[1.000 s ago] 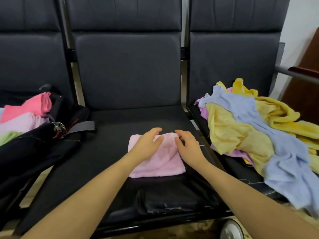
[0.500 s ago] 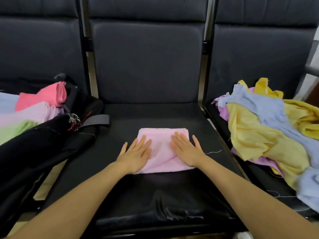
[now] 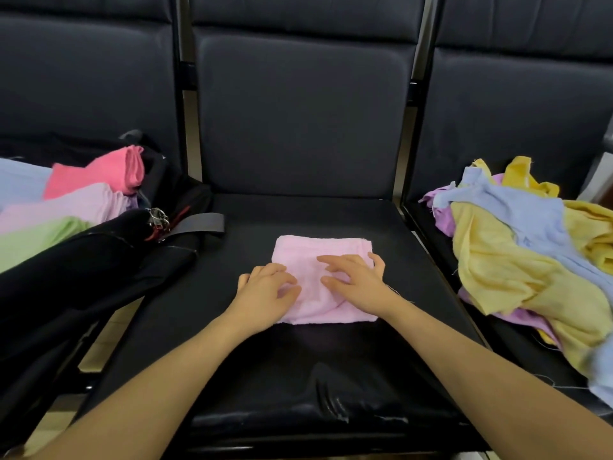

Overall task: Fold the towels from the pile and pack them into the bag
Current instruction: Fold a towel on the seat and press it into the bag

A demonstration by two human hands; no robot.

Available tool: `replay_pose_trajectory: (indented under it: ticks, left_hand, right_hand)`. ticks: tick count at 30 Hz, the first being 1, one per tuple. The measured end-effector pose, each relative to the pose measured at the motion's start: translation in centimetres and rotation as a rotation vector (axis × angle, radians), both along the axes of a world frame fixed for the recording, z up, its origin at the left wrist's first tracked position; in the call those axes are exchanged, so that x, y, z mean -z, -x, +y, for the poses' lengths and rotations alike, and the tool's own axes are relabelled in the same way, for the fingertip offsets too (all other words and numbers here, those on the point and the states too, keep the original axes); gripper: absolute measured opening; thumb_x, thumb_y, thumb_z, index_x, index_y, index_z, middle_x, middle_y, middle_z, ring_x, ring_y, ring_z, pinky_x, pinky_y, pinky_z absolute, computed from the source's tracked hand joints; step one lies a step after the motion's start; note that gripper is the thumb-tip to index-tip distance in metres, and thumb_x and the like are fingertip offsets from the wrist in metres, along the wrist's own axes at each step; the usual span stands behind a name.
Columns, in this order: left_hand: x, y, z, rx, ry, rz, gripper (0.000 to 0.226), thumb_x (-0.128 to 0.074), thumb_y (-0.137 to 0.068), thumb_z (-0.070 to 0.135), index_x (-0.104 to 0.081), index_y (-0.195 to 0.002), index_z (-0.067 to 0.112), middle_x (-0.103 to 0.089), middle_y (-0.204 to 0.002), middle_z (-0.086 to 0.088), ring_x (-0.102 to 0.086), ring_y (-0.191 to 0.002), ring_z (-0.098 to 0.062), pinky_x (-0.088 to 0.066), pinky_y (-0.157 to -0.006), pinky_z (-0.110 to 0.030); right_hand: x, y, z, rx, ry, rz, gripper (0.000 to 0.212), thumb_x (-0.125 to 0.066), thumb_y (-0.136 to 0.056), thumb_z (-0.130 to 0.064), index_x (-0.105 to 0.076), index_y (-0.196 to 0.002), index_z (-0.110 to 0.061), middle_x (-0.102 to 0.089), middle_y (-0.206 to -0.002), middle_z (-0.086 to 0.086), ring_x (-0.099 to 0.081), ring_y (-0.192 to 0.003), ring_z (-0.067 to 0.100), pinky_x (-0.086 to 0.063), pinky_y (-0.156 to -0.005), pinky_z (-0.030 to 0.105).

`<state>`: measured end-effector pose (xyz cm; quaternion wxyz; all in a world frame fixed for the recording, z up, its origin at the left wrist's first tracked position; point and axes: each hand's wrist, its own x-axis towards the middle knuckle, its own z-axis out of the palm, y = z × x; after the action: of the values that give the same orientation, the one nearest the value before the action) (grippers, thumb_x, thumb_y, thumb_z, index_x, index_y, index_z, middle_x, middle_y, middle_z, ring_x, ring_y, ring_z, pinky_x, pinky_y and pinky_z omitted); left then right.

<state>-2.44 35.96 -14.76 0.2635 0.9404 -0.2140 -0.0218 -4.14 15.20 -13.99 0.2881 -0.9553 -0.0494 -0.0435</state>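
Both hands have slid nearer over the pink towel, fingers now loosely bent, pressing it mid-seat: left hand, right hand. Bag left, pile right.

Bare black padded middle seat is free all round the folded pale pink towel, widest in front toward the near edge. Left side is blocked by the open black fabric bag (grey strap laps onto the seat edge). Right seat is heaped with a loose pile of yellow, blue and purple towels. Upright backrest closes the rear.
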Motion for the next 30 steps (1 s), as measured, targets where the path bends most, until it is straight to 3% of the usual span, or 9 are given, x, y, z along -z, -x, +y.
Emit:
replay_pose_trajectory:
  ticks: [3, 6, 8, 10, 12, 16, 21, 26, 30]
  left_hand:
    - [0.0, 0.8, 1.0, 0.043, 0.035, -0.006, 0.025, -0.049, -0.096, 0.037, -0.062, -0.117, 0.032, -0.043, -0.118, 0.020, -0.038, -0.117, -0.008, -0.015, -0.090, -0.021]
    - [0.0, 1.5, 1.0, 0.082, 0.034, -0.011, 0.025, -0.052, -0.094, 0.040, -0.061, -0.116, 0.034, -0.045, -0.118, 0.021, -0.038, -0.114, -0.006, -0.016, -0.090, -0.021]
    - [0.0, 1.8, 0.8, 0.122, 0.038, -0.007, 0.022, -0.055, -0.092, 0.044, -0.062, -0.111, 0.036, -0.048, -0.119, 0.020, -0.044, -0.112, -0.007, -0.022, -0.094, -0.024]
    - [-0.1, 2.0, 0.5, 0.156, 0.075, -0.001, 0.019, -0.057, -0.089, 0.047, -0.062, -0.104, 0.035, -0.052, -0.114, 0.020, -0.052, -0.106, -0.007, -0.033, -0.099, -0.028]
    - [-0.4, 2.2, 0.5, 0.171, 0.105, 0.001, 0.014, -0.056, -0.089, 0.049, -0.060, -0.096, 0.037, -0.053, -0.108, 0.021, -0.056, -0.100, -0.007, -0.041, -0.097, -0.029]
    - [-0.3, 2.6, 0.3, 0.280, -0.015, -0.046, 0.020, -0.048, -0.093, 0.049, -0.064, -0.096, 0.037, -0.054, -0.110, 0.021, -0.046, -0.108, -0.002, -0.030, -0.100, -0.029]
    - [-0.2, 2.7, 0.0, 0.297, -0.127, -0.084, 0.028, -0.042, -0.098, 0.041, -0.067, -0.108, 0.032, -0.050, -0.116, 0.017, -0.039, -0.110, -0.005, -0.021, -0.091, -0.025]
    - [-0.4, 2.6, 0.1, 0.260, -0.177, -0.096, 0.030, -0.044, -0.095, 0.050, -0.064, -0.110, 0.035, -0.055, -0.116, 0.019, -0.050, -0.106, -0.005, -0.025, -0.086, -0.027]
    - [-0.5, 2.5, -0.1, 0.203, -0.209, -0.076, 0.034, -0.042, -0.094, 0.055, -0.065, -0.106, 0.034, -0.058, -0.115, 0.018, -0.053, -0.102, -0.005, -0.028, -0.092, -0.028]
  right_hand:
    - [-0.4, 0.5, -0.5, 0.057, -0.071, 0.039, 0.031, -0.058, -0.093, -0.035, -0.055, -0.124, -0.038, -0.054, -0.107, -0.014, -0.027, -0.111, 0.004, -0.002, -0.107, 0.027]
    - [-0.6, 1.0, -1.1, 0.076, -0.101, 0.024, 0.007, -0.064, -0.089, -0.032, -0.063, -0.096, -0.031, -0.058, -0.111, -0.012, -0.041, -0.110, 0.008, -0.013, -0.107, 0.029]
    - [-0.8, 1.6, -1.8, 0.085, -0.253, 0.029, 0.006, -0.069, -0.085, -0.029, -0.064, -0.088, -0.028, -0.061, -0.111, -0.013, -0.048, -0.110, 0.010, -0.025, -0.109, 0.033]
    - [-1.3, 2.3, -2.8, 0.063, -0.421, 0.006, 0.009, -0.074, -0.080, -0.023, -0.068, -0.082, -0.029, -0.068, -0.101, -0.012, -0.058, -0.106, 0.012, -0.040, -0.101, 0.036]
    - [-2.0, 3.2, -3.8, 0.033, -0.455, -0.018, 0.014, -0.076, -0.078, -0.016, -0.069, -0.079, -0.028, -0.071, -0.092, -0.009, -0.063, -0.096, 0.012, -0.047, -0.092, 0.035]
    - [-2.0, 4.6, -5.3, 0.004, -0.295, 0.015, 0.023, -0.074, -0.080, -0.014, -0.072, -0.080, -0.037, -0.072, -0.092, -0.013, -0.063, -0.095, 0.006, -0.045, -0.093, 0.029]
    - [-0.9, 5.4, -5.5, -0.014, 0.047, 0.040, 0.009, -0.071, -0.080, -0.045, -0.068, -0.071, -0.047, -0.067, -0.091, -0.025, -0.056, -0.099, 0.004, -0.021, -0.108, 0.035]
    - [-1.1, 5.8, -4.9, -0.141, 0.374, -0.029, 0.022, -0.063, -0.085, -0.050, -0.063, -0.100, -0.034, -0.058, -0.108, -0.020, -0.045, -0.106, -0.001, -0.006, -0.093, 0.027]
    - [-0.3, 5.5, -4.7, -0.116, 0.428, -0.109, 0.014, -0.058, -0.092, -0.038, -0.065, -0.101, -0.030, -0.057, -0.111, -0.021, -0.039, -0.113, 0.004, -0.007, -0.087, 0.026]
